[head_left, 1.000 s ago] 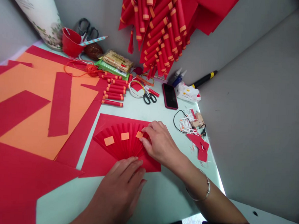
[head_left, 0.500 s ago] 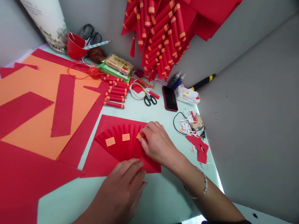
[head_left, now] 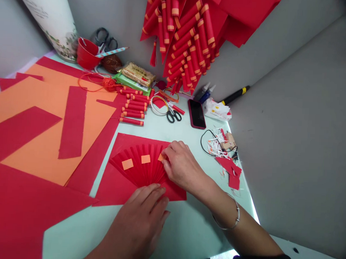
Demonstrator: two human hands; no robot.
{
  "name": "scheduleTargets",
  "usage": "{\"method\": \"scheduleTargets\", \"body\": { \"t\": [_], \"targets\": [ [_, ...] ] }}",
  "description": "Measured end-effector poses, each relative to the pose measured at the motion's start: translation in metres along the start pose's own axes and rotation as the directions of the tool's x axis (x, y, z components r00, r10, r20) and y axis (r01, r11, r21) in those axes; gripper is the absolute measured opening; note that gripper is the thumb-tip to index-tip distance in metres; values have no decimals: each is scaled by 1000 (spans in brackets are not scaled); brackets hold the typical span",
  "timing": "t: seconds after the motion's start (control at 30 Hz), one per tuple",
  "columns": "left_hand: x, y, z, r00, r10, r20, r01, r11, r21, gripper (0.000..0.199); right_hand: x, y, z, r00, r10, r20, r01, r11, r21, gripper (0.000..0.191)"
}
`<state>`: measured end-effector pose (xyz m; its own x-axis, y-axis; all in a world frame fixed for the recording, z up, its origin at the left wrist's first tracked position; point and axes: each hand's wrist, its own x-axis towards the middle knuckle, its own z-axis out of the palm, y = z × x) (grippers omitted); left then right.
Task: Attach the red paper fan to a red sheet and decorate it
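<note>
A pale green table (head_left: 186, 225) set in a grey-walled corner (paper everywhere). Left hand (head_left: 142, 216) lies flat, fingers open, on the pleated fan (head_left: 139, 168); right hand (head_left: 180, 164) pinches its edge.

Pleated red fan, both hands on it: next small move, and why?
Probably press the third orange patch flat with the right hand. Its fingertips sit on that patch at the fan's right side, half covering it, while the left hand pins the fan's base. The other two patches lie flat and uncovered.
</note>
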<state>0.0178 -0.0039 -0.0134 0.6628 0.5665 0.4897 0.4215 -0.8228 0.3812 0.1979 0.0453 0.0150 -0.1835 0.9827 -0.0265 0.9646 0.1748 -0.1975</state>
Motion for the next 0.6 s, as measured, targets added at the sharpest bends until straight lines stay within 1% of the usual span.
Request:
{"method": "scheduleTargets", "body": {
  "t": [0.3, 0.5, 0.6],
  "targets": [
    [-1, -1, 3, 1000, -1, -13, 1, 1000, -2, 21, 0, 1, 1, 1000, 2, -11, -2, 1000, 3, 14],
    [0, -1, 1, 1000, 1, 10, -1, 1000, 15, 22, 0, 1, 1, 1000, -4, -13, 4, 1000, 9, 14],
    [1, 0, 0, 1000, 9, 3, -9, 1000, 17, 22, 0, 2, 2, 1000, -9, -14, 10, 1000, 10, 13]
  ]
}}
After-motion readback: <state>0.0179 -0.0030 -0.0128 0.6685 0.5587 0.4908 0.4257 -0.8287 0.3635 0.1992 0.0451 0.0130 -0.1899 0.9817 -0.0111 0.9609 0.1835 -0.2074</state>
